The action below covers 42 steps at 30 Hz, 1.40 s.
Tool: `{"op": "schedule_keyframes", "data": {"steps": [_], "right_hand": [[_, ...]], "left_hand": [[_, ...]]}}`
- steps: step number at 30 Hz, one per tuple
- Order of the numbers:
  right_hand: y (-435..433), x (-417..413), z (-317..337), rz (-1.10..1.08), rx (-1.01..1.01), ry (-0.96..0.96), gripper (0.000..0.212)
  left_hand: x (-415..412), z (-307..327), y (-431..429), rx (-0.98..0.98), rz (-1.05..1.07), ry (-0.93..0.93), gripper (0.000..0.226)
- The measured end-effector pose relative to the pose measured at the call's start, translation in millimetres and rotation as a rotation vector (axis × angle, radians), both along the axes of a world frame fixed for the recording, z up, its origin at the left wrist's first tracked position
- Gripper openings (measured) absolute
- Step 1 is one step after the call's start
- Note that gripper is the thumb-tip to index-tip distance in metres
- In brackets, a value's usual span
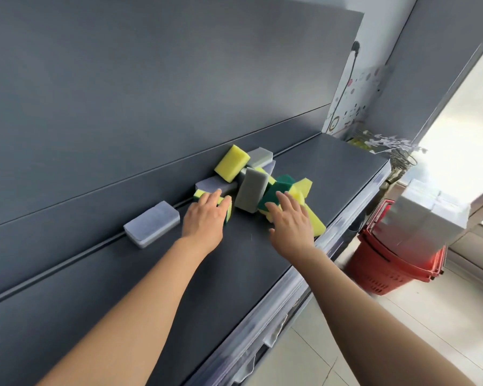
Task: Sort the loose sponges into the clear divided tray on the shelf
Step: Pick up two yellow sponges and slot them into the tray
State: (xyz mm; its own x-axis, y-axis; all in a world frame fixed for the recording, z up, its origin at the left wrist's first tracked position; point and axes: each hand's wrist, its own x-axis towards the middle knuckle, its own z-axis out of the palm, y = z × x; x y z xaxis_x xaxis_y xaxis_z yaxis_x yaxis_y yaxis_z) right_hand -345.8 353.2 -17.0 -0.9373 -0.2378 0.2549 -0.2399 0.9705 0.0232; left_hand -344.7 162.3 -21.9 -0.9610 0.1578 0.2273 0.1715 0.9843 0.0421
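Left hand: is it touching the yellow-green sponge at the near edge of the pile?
Touching. The head view shows the left hand with its fingers lying across the top of the yellow-green sponge, covering most of it.

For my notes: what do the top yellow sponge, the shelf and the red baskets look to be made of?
Yellow sponge: soft matte foam, going by its dull face and rounded edges. Shelf: smooth matte dark grey, probably painted metal or laminate; unclear which. Red baskets: moulded plastic, judging by the lattice walls and slight sheen.
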Motion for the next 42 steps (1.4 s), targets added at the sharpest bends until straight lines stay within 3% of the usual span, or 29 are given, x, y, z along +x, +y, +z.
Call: {"op": "schedule_keyframes", "data": {"steps": [5, 13, 16, 18, 21, 24, 29, 32, 35, 40, 42], "right_hand": [[7.4, -30.6, -6.5, 0.039, 0.046, -0.056, 0.061], [17.0, -53.9, -15.1, 0.145, 0.008, 0.001, 0.04], [19.4, -59.2, -17.3, 0.168, 0.0, -0.047, 0.048], [21.4, -61.7, -16.8, 0.196, -0.017, -0.059, 0.052], [24.9, -65.9, -11.4, 0.248, -0.049, -0.011, 0.043], [25.0, -65.2, -6.1, 0.288, -0.094, 0.064, 0.035], [13.3, -47.9, 4.4, 0.343, -0.451, 0.165, 0.033], [0.5, -32.3, 15.7, 0.44, -0.723, 0.075, 0.039], [-13.9, -12.6, 20.4, 0.585, -0.833, -0.025, 0.038], [-40.0, 18.8, 15.0, 0.672, -1.0, -0.293, 0.027], [-51.2, 34.1, 11.0, 0.718, -1.028, -0.386, 0.024]], "left_hand": [[-20.3, -10.4, 3.4, -0.065, 0.056, -0.06, 0.075], [-18.2, -6.9, 4.6, -0.047, 0.189, 0.036, 0.016], [-12.4, -4.1, 7.5, 0.002, 0.238, 0.119, 0.028], [-6.4, -1.9, 11.8, 0.119, 0.27, 0.127, 0.031], [4.0, -1.3, 21.8, 0.423, 0.369, 0.072, 0.035], [14.1, -2.9, 28.9, 0.584, 0.449, 0.084, 0.033], [36.4, 2.4, 32.2, 0.997, 0.577, 0.011, 0.035], [56.9, 4.7, 34.3, 1.313, 0.631, 0.015, 0.024], [80.5, 7.1, 33.4, 1.527, 0.669, 0.049, 0.028], [129.1, 15.4, 29.7, 1.566, 0.779, 0.1, 0.075], [148.5, 13.9, 24.4, 1.597, 0.856, 0.137, 0.073]]}}
